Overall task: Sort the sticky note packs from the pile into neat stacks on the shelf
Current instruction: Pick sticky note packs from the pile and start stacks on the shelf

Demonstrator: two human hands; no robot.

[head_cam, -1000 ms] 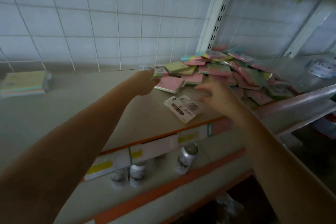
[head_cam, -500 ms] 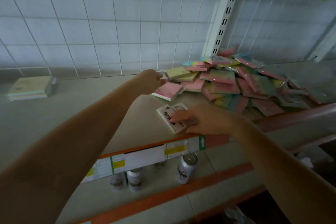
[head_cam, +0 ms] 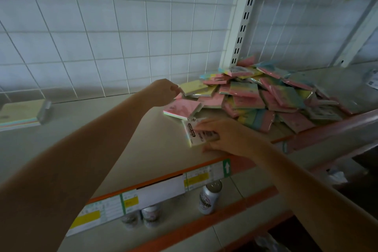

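A pile of pink, yellow and rainbow sticky note packs [head_cam: 266, 98] lies on the shelf [head_cam: 114, 141] at the right. My left hand [head_cam: 163, 92] reaches to the pile's left edge and pinches the corner of a yellow pack [head_cam: 195, 87]. A pink pack [head_cam: 184, 107] lies just below it. My right hand [head_cam: 223, 135] grips a white-labelled pack [head_cam: 193, 133] lying face down near the shelf's front edge, fingers on top and thumb beneath its near side. A neat stack of packs [head_cam: 20, 113] stands at the far left.
A white wire grid forms the back wall. A white upright post [head_cam: 237, 26] divides the shelf bays. Price labels [head_cam: 155, 192] line the orange front edge. Cans [head_cam: 209, 196] stand on the lower shelf. A red rail [head_cam: 335, 127] crosses at the right.
My right hand came back from the pile onto the white-labelled pack and now curls round it. My left hand moved slightly right onto the yellow pack's corner.
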